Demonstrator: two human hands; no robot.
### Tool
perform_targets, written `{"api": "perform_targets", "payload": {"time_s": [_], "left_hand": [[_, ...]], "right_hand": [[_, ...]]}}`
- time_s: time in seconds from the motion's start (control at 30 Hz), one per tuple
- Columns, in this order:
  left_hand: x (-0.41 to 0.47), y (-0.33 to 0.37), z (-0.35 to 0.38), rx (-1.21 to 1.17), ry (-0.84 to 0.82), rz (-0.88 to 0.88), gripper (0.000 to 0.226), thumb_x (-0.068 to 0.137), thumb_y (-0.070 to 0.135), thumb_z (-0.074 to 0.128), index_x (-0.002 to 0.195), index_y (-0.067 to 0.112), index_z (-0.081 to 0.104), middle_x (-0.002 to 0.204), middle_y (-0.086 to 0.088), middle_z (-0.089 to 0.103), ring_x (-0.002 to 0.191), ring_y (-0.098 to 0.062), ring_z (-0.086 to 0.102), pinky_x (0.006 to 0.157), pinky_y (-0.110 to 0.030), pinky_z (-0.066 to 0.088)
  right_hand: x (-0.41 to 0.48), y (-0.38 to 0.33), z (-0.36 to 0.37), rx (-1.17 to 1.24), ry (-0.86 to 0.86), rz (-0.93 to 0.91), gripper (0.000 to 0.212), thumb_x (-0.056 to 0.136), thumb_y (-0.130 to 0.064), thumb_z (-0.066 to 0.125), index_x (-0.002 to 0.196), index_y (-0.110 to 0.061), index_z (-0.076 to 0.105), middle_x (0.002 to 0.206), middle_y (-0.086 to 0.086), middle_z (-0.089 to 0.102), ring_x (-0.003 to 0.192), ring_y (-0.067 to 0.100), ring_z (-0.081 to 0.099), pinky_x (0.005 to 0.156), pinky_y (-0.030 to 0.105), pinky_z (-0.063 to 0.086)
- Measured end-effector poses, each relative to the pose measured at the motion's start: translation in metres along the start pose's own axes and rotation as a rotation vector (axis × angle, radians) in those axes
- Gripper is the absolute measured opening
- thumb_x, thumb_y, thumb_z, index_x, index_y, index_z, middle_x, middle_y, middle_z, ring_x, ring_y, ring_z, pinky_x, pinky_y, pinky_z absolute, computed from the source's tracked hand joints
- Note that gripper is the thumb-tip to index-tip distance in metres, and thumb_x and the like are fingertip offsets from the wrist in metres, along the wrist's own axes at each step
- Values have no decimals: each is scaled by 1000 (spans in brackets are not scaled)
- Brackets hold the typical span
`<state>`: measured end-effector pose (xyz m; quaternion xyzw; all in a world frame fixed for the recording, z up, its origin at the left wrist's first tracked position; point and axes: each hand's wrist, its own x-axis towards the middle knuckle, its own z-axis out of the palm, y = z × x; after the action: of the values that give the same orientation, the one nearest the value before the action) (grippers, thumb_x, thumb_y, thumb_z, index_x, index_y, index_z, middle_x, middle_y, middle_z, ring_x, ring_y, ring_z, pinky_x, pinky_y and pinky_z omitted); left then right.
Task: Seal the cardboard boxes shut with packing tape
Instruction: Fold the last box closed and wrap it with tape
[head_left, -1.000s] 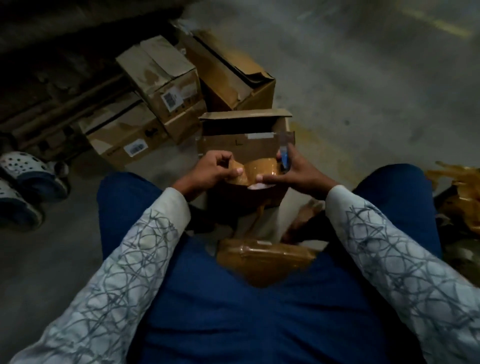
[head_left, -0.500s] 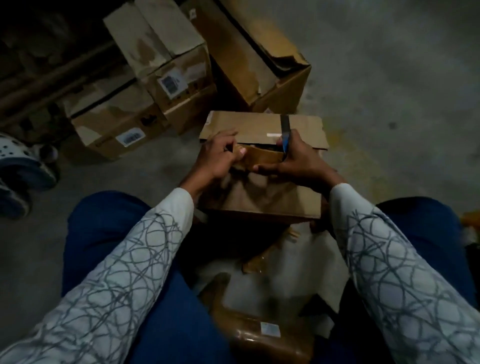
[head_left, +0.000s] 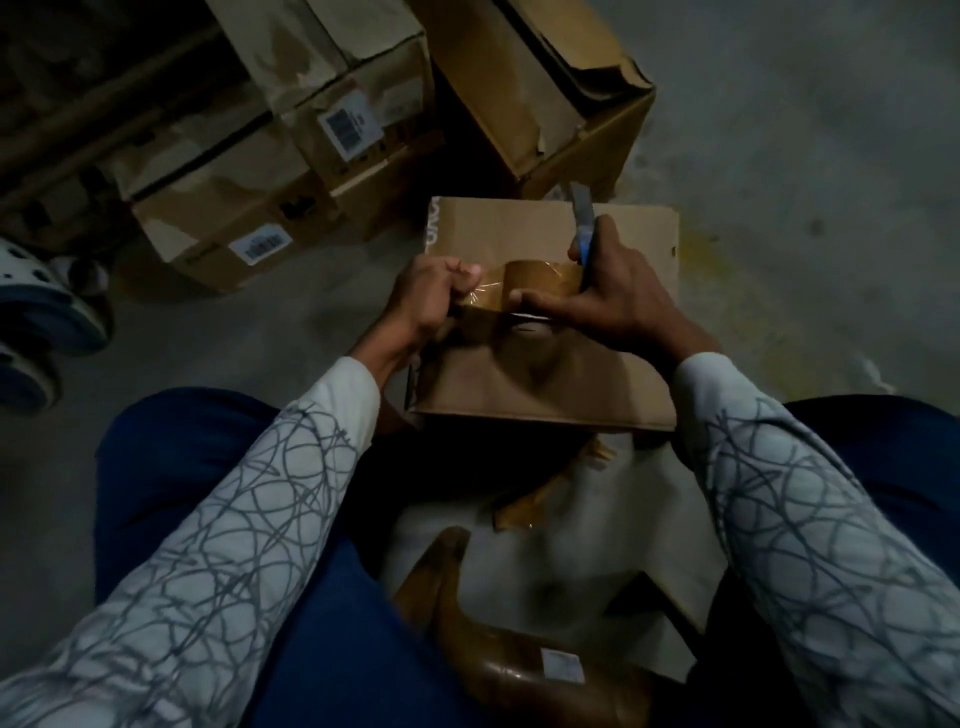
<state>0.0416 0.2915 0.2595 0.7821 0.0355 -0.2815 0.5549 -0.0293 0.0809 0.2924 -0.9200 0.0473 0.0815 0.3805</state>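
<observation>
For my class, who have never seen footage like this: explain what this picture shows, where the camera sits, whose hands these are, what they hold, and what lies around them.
The camera is worn on a person's head and looks down, so you see their own arms and knees. No machine is involved. The left hand pinches the free end of brown tape pulled from the tape roll, which the right hand grips together with a blue-handled cutter. Both work over a closed cardboard box between the knees. On the concrete floor behind it lie more boxes, and sandals at the left.
</observation>
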Motion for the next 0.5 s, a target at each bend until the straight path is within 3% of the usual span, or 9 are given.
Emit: {"api": "perform_targets", "payload": {"time_s": [0.1, 0.2, 0.3, 0.33, 0.4, 0.43, 0.5], "left_hand": [[-2, 5, -5, -97, 58, -30, 20, 82, 27, 68, 83, 7, 69, 77, -10, 61, 73, -20, 56, 68, -30, 45], [-4, 5, -12, -142, 52, -63, 15, 91, 17, 68, 80, 7, 64, 85, -14, 61, 77, -21, 61, 74, -35, 52], [-2, -1, -21, -56, 43, -38, 22, 90, 23, 71, 83, 3, 66, 87, -16, 67, 81, -26, 66, 81, -40, 56], [-2, -3, -25, -16, 41, -36, 25, 90, 27, 72, 81, 3, 67, 86, -15, 69, 82, -27, 68, 83, -42, 56], [-1, -5, -34, 29, 51, -32, 26, 91, 30, 72, 72, 12, 67, 81, -9, 70, 82, -23, 68, 86, -44, 57], [1, -7, -38, 32, 75, -34, 27, 89, 34, 72, 69, 17, 66, 80, -9, 69, 83, -25, 69, 88, -47, 56], [6, -8, -47, 17, 130, -66, 30, 78, 43, 73, 68, 17, 64, 83, -14, 70, 92, -36, 71, 91, -56, 56]], "right_hand": [[11, -1, 12, -37, 16, 74, 79, 73, -75, 68, 114, -15, 36, 98, 7, 56, 82, 26, 56, 63, 34, 38], [11, -13, 19, -152, 17, 97, 84, 69, -89, 56, 110, -17, 39, 100, 5, 53, 92, 30, 55, 71, 41, 43], [6, -23, 20, -223, 51, 22, 77, 76, -79, 60, 112, -14, 40, 104, 0, 44, 105, 24, 47, 92, 48, 34], [8, -26, 18, -204, 64, -6, 74, 76, -76, 64, 111, -15, 39, 101, -3, 42, 99, 22, 46, 94, 41, 35], [12, -28, 18, -78, 51, -30, 71, 75, -70, 72, 106, -19, 34, 88, -11, 40, 77, 9, 43, 69, 18, 40], [14, -29, 19, 1, 20, -13, 71, 74, -67, 74, 107, -18, 35, 85, -13, 41, 71, 4, 41, 59, 15, 38], [18, -26, 24, 128, -27, 33, 74, 71, -67, 75, 110, -14, 41, 88, -11, 47, 73, 4, 46, 58, 18, 39]]}}
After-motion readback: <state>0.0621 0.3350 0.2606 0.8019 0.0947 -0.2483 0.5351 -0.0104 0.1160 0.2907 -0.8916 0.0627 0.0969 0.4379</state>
